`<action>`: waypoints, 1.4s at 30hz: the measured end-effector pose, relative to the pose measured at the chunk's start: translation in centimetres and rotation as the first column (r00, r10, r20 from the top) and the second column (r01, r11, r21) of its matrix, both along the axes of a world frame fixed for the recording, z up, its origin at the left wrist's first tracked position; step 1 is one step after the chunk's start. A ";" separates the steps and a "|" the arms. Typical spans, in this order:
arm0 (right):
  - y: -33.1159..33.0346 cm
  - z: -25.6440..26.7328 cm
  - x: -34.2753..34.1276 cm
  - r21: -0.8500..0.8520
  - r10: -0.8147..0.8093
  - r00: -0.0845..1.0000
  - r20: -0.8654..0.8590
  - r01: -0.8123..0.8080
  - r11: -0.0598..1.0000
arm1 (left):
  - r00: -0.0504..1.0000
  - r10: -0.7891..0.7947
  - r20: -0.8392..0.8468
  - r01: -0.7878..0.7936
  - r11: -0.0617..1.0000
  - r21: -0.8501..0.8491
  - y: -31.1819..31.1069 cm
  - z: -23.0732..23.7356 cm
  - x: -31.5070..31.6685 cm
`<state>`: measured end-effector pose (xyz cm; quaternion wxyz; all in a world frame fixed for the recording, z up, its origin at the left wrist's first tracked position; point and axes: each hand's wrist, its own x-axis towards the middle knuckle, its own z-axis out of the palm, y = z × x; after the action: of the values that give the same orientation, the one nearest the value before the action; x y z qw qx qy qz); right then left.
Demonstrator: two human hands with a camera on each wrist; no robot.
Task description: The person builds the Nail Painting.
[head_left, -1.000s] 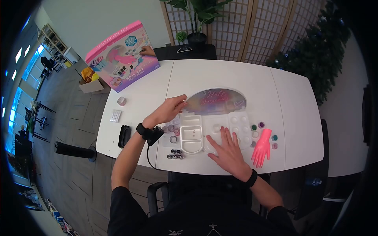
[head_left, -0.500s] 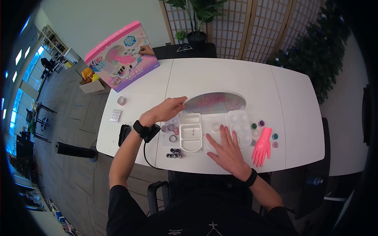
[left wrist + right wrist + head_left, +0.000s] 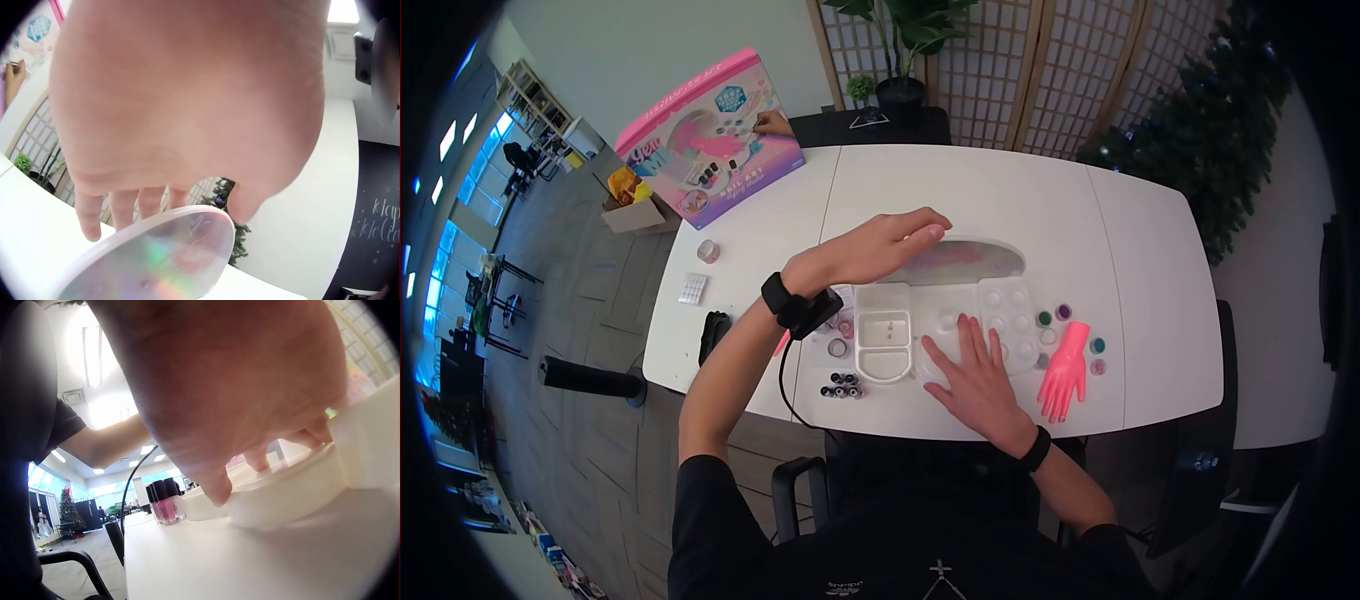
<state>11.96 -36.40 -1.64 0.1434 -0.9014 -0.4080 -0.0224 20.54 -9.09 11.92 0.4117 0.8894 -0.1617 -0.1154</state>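
Note:
A white tray (image 3: 884,376) with divided compartments and a round-well section (image 3: 1006,310) lies before me. At its back stands a rounded iridescent panel (image 3: 970,262). My left hand (image 3: 865,252) is at the panel's top left. In the left wrist view, its fairly straight fingers reach down behind the panel's rim (image 3: 144,226), while the thumb (image 3: 245,203) is by the right end. My right hand (image 3: 978,385) rests on the tray with fingers spread, fingertips at the white edge (image 3: 281,487) in the right wrist view. Neither hand grips anything visible.
Nail polish bottles (image 3: 840,386) and small jars (image 3: 837,347) sit left of the tray. To its right are a pink model hand (image 3: 1064,370) and glitter-coloured jars (image 3: 1097,346). A nail art box (image 3: 720,180) stands back left; a black case (image 3: 714,336) lies further left.
My left hand has moved right, from the panel's left edge to over its top left. The panel appears lower and narrower, its lettering harder to see. My right hand keeps its place.

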 end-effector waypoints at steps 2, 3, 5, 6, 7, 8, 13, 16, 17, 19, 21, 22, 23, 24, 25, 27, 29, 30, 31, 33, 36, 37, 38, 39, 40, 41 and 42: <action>0.0 0.0 0.0 0.013 0.001 1.000 -0.010 -0.001 1.000 | 0.998 -0.024 -0.063 0.026 0.999 0.036 -1.1 1.2 0.6; -0.1 0.0 0.0 0.018 0.001 1.000 -0.014 -0.001 1.000 | 0.995 -0.035 -0.094 0.040 0.998 0.052 -1.5 1.4 0.9; -0.1 0.0 0.0 0.013 -0.001 1.000 -0.020 0.001 1.000 | 0.990 -0.043 -0.134 0.056 0.994 0.095 -2.2 1.3 1.6; 0.0 0.0 0.0 0.011 -0.001 1.000 -0.023 0.001 1.000 | 0.987 -0.046 -0.154 0.065 0.991 0.118 -2.4 1.1 1.8; 0.0 -0.1 0.0 0.009 -0.001 1.000 -0.019 0.001 1.000 | 0.990 -0.055 -0.134 0.069 0.992 0.108 -2.4 0.3 2.0; 0.0 -0.1 0.0 0.008 -0.001 1.000 -0.014 0.001 1.000 | 0.992 -0.063 -0.114 0.074 0.992 0.100 -2.4 -0.7 2.2; 0.0 0.0 0.0 -0.008 -0.003 1.000 -0.015 0.003 1.000 | 0.988 -0.072 -0.135 0.084 0.993 0.086 -2.2 -1.8 2.8; 0.0 0.0 0.1 -0.018 -0.004 1.000 -0.018 0.003 1.000 | 0.989 -0.102 -0.107 0.109 0.992 0.068 -2.2 -2.6 3.2; 0.1 -0.1 0.1 -0.017 -0.005 1.000 -0.014 0.004 1.000 | 0.986 -0.116 -0.119 0.125 0.989 0.075 -2.2 -2.1 3.3; 0.1 0.0 0.0 -0.019 -0.005 1.000 -0.022 0.004 1.000 | 0.984 -0.134 -0.114 0.143 0.987 0.075 -2.3 -2.0 3.1; 0.1 0.1 0.0 -0.021 0.000 0.999 -0.040 -0.001 1.000 | 0.987 -0.139 -0.078 0.144 0.987 0.067 -2.4 -2.4 2.8; 0.1 0.1 0.1 -0.029 -0.004 1.000 -0.030 0.003 1.000 | 0.990 -0.142 -0.019 0.143 0.988 0.065 -2.4 -2.9 2.9; 0.1 0.1 0.1 -0.035 -0.006 1.000 -0.020 0.005 0.999 | 0.989 -0.144 0.038 0.141 0.988 0.066 -2.4 -3.6 3.0; 0.2 0.1 0.0 -0.041 -0.005 1.000 -0.012 0.005 0.999 | 0.985 -0.142 0.095 0.136 0.988 0.066 -2.0 -4.2 2.8; 0.2 0.1 0.0 -0.041 -0.004 1.000 -0.013 0.004 0.999 | 0.991 -0.065 0.117 0.068 0.998 -0.020 -1.6 -3.5 2.2; 0.2 0.1 0.1 -0.043 -0.007 1.000 -0.015 0.006 0.999 | 0.985 0.090 0.146 -0.061 0.979 -0.195 -0.6 -2.1 1.3; 0.2 0.1 0.1 -0.050 -0.012 1.000 -0.024 0.011 0.999 | 0.981 0.140 0.137 -0.125 0.986 -0.111 2.6 -1.5 0.3; 0.2 0.1 0.0 -0.052 -0.014 0.999 -0.030 0.012 0.999 | 0.977 0.166 0.133 -0.158 0.985 -0.067 4.6 -1.3 -0.6; 0.2 0.0 0.0 -0.049 -0.015 0.999 -0.035 0.013 0.999 | 0.975 0.176 0.135 -0.189 0.978 0.091 6.5 -1.9 -1.8; 0.3 0.0 0.0 -0.044 -0.014 0.999 -0.042 0.012 0.999 | 0.969 0.215 0.120 -0.245 0.895 0.372 10.0 -4.2 -5.0; 0.3 0.1 0.0 -0.054 -0.020 0.998 -0.053 0.018 0.998 | 0.953 0.299 -0.044 -0.208 0.755 0.622 12.0 -5.7 -10.9; 0.4 0.1 -0.1 -0.055 -0.020 0.998 -0.055 0.016 0.998 | 0.937 0.336 -0.100 -0.179 0.704 0.687 12.1 -6.2 -12.5; 0.4 0.2 0.0 -0.057 -0.020 0.998 -0.057 0.017 0.998 | 0.915 0.374 -0.151 -0.143 0.651 0.745 12.2 -6.8 -13.7; 0.4 0.2 -0.1 -0.061 -0.020 0.998 -0.058 0.017 0.998 | 0.904 0.382 -0.190 -0.100 0.624 0.775 12.9 -8.0 -14.6; 0.4 0.1 -0.1 -0.062 -0.020 0.998 -0.061 0.016 0.998 | 0.911 0.369 -0.186 -0.087 0.610 0.787 13.2 -8.7 -15.4; 0.5 0.1 -0.1 -0.065 -0.019 0.998 -0.062 0.015 0.998 | 0.916 0.357 -0.180 -0.076 0.597 0.799 13.4 -9.5 -16.0; 0.5 0.2 0.0 -0.067 -0.020 0.998 -0.061 0.016 0.998 | 0.923 0.344 -0.172 -0.066 0.583 0.810 13.6 -10.1 -16.4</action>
<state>11.94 -35.90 -1.45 0.1259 -0.9095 -0.3959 0.0176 4.18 4.49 1.85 0.0068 0.9613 0.0784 -0.2641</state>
